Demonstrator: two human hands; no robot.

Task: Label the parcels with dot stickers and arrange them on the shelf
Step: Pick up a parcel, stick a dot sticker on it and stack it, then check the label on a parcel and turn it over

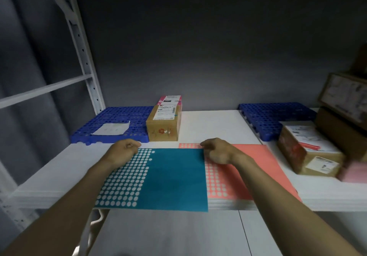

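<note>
A blue dot sticker sheet (170, 178) lies on the white shelf (214, 126), overlapping a pink dot sticker sheet (248, 168) to its right. My left hand (125, 150) is at the blue sheet's far left corner with curled fingers on its edge. My right hand (216, 151) grips the sheet's far right corner the same way. A brown cardboard parcel (162, 124) stands on the left blue grid mat (119, 120), with a pink parcel (170, 99) behind it. Another labelled brown parcel (305, 150) sits at the right.
A second blue grid mat (278, 116) lies at the back right. Stacked cardboard boxes (341, 100) and a pink package (353, 173) crowd the right edge. A white paper (111, 129) rests on the left mat. The white shelf upright (83, 57) rises at left.
</note>
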